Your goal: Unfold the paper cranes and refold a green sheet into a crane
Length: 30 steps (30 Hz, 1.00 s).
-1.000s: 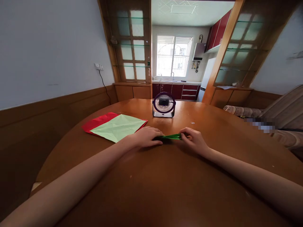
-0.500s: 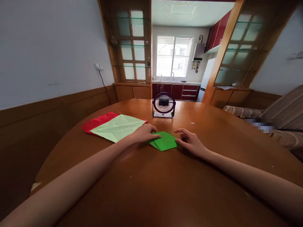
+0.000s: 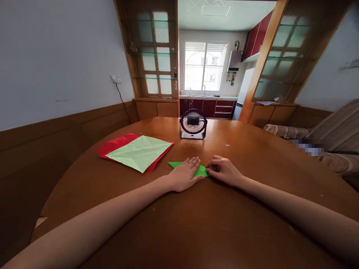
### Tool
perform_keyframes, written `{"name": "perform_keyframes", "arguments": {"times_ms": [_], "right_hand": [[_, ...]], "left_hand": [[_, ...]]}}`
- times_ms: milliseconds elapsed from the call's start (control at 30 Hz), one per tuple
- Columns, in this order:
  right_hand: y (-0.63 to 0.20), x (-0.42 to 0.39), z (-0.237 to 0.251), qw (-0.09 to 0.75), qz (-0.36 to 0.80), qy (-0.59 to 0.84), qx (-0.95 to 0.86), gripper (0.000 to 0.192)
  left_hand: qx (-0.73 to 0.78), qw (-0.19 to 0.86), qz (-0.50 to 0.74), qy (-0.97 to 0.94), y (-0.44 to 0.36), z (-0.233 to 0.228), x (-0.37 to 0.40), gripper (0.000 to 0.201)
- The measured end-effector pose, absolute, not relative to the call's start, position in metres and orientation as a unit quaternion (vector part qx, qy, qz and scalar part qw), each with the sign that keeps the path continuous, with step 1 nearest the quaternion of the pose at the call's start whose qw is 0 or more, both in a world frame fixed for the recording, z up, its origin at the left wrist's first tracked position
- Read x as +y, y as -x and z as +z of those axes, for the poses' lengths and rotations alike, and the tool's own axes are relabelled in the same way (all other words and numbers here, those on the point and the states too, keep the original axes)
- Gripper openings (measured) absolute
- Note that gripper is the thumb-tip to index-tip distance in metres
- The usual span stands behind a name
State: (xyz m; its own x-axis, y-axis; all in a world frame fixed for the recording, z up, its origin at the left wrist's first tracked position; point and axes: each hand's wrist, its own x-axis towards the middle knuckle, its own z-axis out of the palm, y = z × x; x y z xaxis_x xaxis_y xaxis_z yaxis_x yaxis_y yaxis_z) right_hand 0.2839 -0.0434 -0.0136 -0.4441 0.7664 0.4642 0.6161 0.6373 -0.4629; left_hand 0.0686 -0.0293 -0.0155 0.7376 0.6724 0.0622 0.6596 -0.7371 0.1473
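A folded piece of bright green paper [image 3: 201, 171] lies on the wooden table, partly covered by my hands. My left hand [image 3: 185, 173] is pressed flat across the middle of it, fingers stretched out and thumb apart. At the paper's right end, my right hand [image 3: 224, 171] pinches the tip between thumb and forefinger. One pointed corner of the paper sticks out to the left beyond my left fingers. How the layers lie under my palm is hidden.
To the left lies a creased pale green sheet [image 3: 140, 152] on top of red paper [image 3: 113, 145]. A small dark desk fan [image 3: 193, 122] stands beyond my hands on the round table [image 3: 190, 231]. A striped sofa [image 3: 333, 136] is at the right.
The green paper has gone from a diamond to a narrower, pointed shape. My left hand has moved from its left edge to lie flat over it; my right fingers have closed on its right tip.
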Motion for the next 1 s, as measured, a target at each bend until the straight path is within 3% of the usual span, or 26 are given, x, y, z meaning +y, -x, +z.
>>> {"name": "perform_keyframes", "arguments": {"times_ms": [133,300,467,667,1000], "right_hand": [[-0.287,-0.039,-0.007,0.362,0.137,0.423,-0.819,0.022],[-0.29,-0.035,-0.006,0.393,0.171,0.42,-0.8,0.021],[-0.29,-0.036,-0.015,0.363,0.174,0.403,-0.822,0.024],[-0.287,-0.041,-0.013,0.332,0.12,0.374,-0.858,0.026],[-0.291,-0.047,-0.006,0.285,0.163,0.263,-0.907,0.038]], "left_hand": [[0.353,0.089,0.034,-0.931,-0.067,-0.013,-0.029,0.089],[0.335,0.113,0.023,-0.935,-0.064,-0.007,-0.029,0.09],[0.314,0.063,0.081,-0.944,-0.059,-0.012,-0.032,0.076],[0.318,-0.054,0.194,-0.926,-0.046,-0.009,-0.038,0.035],[0.24,0.027,0.187,-0.952,-0.024,-0.004,-0.03,0.033]]}}
